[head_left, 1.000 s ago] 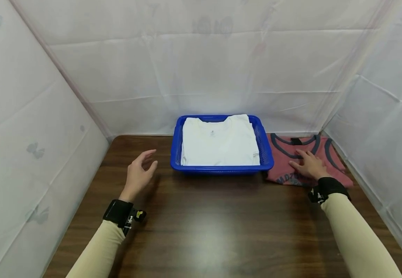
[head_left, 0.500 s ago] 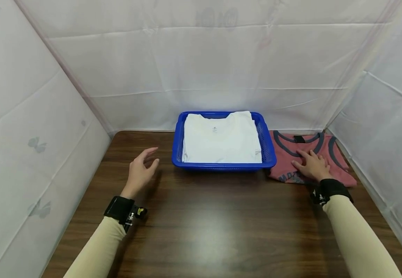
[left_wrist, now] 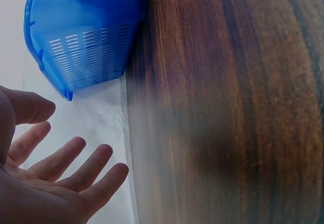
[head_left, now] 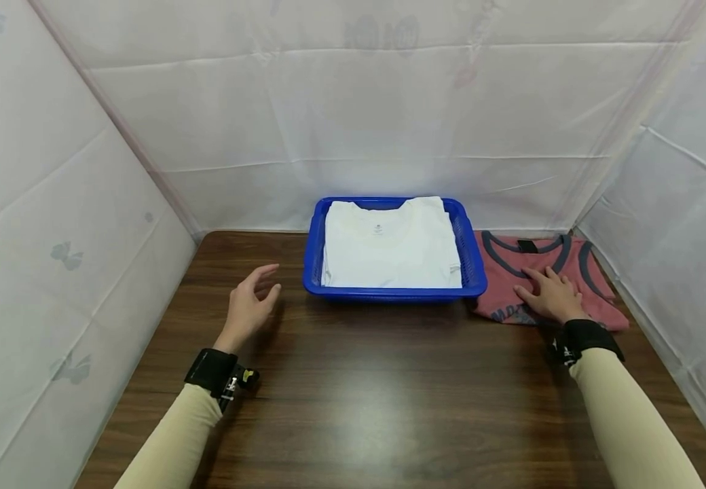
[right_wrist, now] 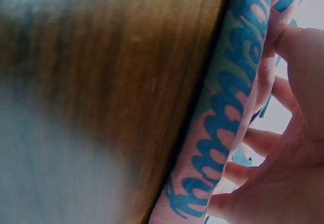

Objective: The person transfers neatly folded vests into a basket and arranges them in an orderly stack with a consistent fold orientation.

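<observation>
A blue plastic basket (head_left: 474,272) stands at the back of the dark wooden table (head_left: 365,394) with a folded white T-shirt (head_left: 392,246) inside. To its right lies a folded red T-shirt (head_left: 597,299) with dark blue trim and lettering (right_wrist: 228,118). My right hand (head_left: 545,293) rests flat on the red shirt, fingers spread. My left hand (head_left: 249,305) hovers open above the table left of the basket (left_wrist: 86,37), fingers relaxed (left_wrist: 76,171), holding nothing.
White fabric walls (head_left: 353,115) close in the table at the back, left and right. Bare wood stretches across the table's front and middle. The basket nearly touches the red shirt's left edge.
Both hands have stayed nearly still. The view has shifted slightly, so the basket and shirts sit a little higher than one second ago.
</observation>
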{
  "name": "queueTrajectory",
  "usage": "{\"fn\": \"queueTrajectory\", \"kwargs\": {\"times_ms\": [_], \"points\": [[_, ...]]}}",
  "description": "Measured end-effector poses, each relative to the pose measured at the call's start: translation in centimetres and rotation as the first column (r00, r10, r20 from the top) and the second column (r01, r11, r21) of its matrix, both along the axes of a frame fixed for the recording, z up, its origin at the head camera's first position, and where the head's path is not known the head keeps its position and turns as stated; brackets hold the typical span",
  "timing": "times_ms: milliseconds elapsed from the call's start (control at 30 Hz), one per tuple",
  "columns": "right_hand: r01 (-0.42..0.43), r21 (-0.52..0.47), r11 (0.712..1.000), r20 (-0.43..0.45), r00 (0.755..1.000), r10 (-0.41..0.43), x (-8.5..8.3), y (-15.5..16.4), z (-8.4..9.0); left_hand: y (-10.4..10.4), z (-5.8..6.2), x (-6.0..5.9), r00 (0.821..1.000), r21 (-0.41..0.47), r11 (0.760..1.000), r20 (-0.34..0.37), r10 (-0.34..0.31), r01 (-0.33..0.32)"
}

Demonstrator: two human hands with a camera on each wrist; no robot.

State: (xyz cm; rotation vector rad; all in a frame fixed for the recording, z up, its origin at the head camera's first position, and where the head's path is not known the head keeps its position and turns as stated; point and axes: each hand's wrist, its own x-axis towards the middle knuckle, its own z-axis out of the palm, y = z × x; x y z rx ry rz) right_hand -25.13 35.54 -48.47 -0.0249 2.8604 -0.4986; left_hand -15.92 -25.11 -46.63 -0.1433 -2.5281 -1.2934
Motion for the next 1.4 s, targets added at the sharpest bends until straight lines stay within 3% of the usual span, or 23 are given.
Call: {"fn": "queueTrajectory", "kwargs": {"times_ms": [467,800,1200,1400], "points": [[-0.026,0.027,0.999,-0.049,0.998,0.028,1.4,0.3,0.0,-0.4,-0.3,0.3,1.0,0.007,1.0,0.018,0.014,-0.015],[-0.104,0.046,0.993,-0.074,0.991,0.108,2.7,0.7,0.1,-0.6,-0.5,0.5,0.999,-0.015,1.0,0.038,0.013,-0.012],[-0.177,0.056,0.983,-0.145,0.972,0.183,4.8,1.2,0.0,-0.8,-1.1,0.7,0.998,0.003,1.0,0.058,0.014,-0.015],[-0.172,0.045,0.984,-0.157,0.971,0.177,6.3,1.6,-0.3,-0.7,-0.9,0.8,0.998,0.007,1.0,0.061,0.014,-0.014]]}}
